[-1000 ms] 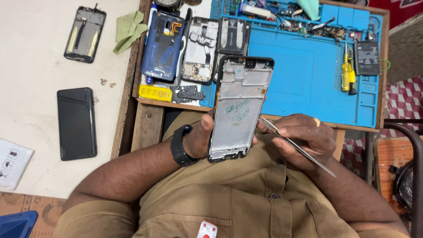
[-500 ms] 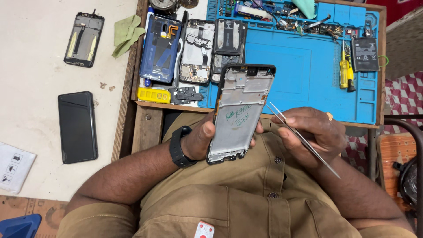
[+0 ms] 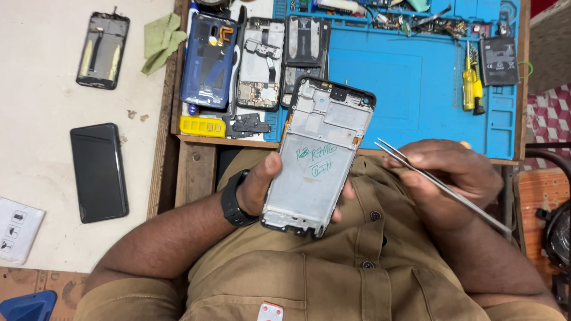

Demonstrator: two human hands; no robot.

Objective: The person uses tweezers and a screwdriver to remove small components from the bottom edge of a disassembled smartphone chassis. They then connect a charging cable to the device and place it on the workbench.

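Note:
My left hand grips a bare silver phone frame with green handwriting on its inner plate, held upright over my lap in front of the bench edge. A black watch sits on that wrist. My right hand pinches metal tweezers, their tips pointing left and ending just right of the frame's edge, apart from it.
A blue work mat covers the bench, with a yellow screwdriver, a black battery, opened phone bodies and a yellow block. On the white table at left lie a black phone, a stripped phone and a green cloth.
The tweezers' tips have drawn slightly away to the right of the frame's edge. The frame stays in my left hand at about the same tilt.

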